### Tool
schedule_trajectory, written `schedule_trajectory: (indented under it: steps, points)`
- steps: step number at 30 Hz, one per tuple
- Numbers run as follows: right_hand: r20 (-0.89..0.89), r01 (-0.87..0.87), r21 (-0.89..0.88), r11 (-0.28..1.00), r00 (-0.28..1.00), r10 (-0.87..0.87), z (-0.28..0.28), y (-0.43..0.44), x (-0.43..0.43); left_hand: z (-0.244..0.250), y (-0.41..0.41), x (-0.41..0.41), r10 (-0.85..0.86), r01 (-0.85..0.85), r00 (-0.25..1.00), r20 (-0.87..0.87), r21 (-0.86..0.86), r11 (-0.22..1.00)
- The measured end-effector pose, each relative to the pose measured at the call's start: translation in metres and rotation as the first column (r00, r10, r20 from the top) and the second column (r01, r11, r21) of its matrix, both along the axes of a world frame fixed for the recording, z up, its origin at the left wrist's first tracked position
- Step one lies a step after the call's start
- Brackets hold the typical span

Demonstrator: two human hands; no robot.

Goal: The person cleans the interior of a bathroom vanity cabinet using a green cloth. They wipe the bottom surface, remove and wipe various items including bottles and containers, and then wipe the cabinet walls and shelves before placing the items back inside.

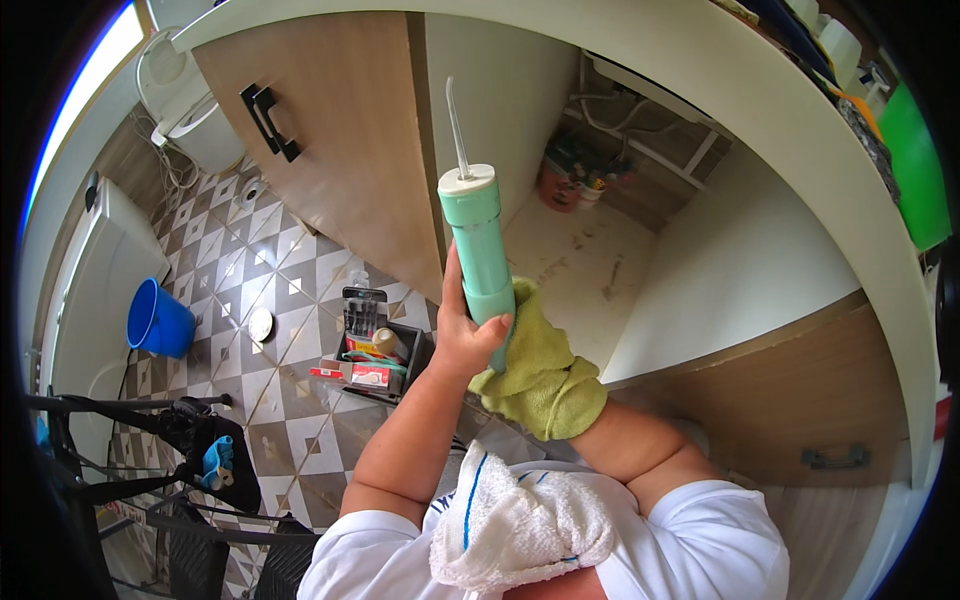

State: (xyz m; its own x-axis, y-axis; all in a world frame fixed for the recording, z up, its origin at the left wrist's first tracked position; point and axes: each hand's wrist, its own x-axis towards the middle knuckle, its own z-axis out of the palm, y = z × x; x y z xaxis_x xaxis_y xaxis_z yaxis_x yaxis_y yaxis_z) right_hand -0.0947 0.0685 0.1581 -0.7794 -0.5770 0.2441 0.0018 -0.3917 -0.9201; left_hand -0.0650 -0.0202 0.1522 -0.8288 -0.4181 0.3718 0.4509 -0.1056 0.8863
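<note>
A mint-green oral irrigator (484, 247) with a white top and a clear, bent nozzle stands nearly upright in front of my chest. My left hand (466, 330) is wrapped around its lower part, thumb across the front. Around my right hand is a yellow-green terry cloth (551, 367), so its fingers are hidden. That cloth presses against the irrigator's lower right side. A white towel (517, 525) with blue stripes lies against my chest.
Before me is an open cabinet, its wooden door (322, 112) at left. Inside, a red container (559, 184) stands near pipes. On the tiled floor sit a dark box (416, 337) of packaged items, a blue bucket (159, 319) and a white round object (261, 324). A black rack (150, 480) stands lower left.
</note>
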Motion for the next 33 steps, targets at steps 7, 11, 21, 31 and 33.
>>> schedule_trajectory:
  steps: [7, 11, 21, 31, 33]
  points:
    - [-0.18, -0.096, 0.542, 0.835, 0.957, 0.227, -0.042, 0.024, -0.03, -0.035, 0.009, -0.013, 0.325, -0.358, 0.932, -0.161, -0.557, 0.75]
    - [-0.23, -0.023, 0.583, 0.812, 0.954, 0.193, -0.075, 0.028, -0.026, -0.054, 0.009, -0.01, 0.36, -0.425, 0.902, -0.238, -0.634, 0.646]
    - [-0.277, -0.111, 0.655, 0.748, 0.885, 0.374, -0.06, 0.035, -0.02, -0.07, 0.005, -0.002, 0.358, -0.455, 0.89, -0.281, -0.584, 0.672]
    - [-0.375, 0.539, 0.841, -0.044, 0.639, 0.672, -0.056, 0.053, -0.074, -0.089, -0.03, 0.029, 0.5, -0.449, 0.85, -0.165, -0.724, 0.523]
    - [-0.374, 0.663, 0.719, -0.209, 0.622, 0.688, -0.074, 0.062, -0.095, -0.1, -0.03, 0.033, 0.476, -0.397, 0.87, -0.128, -0.755, 0.523]
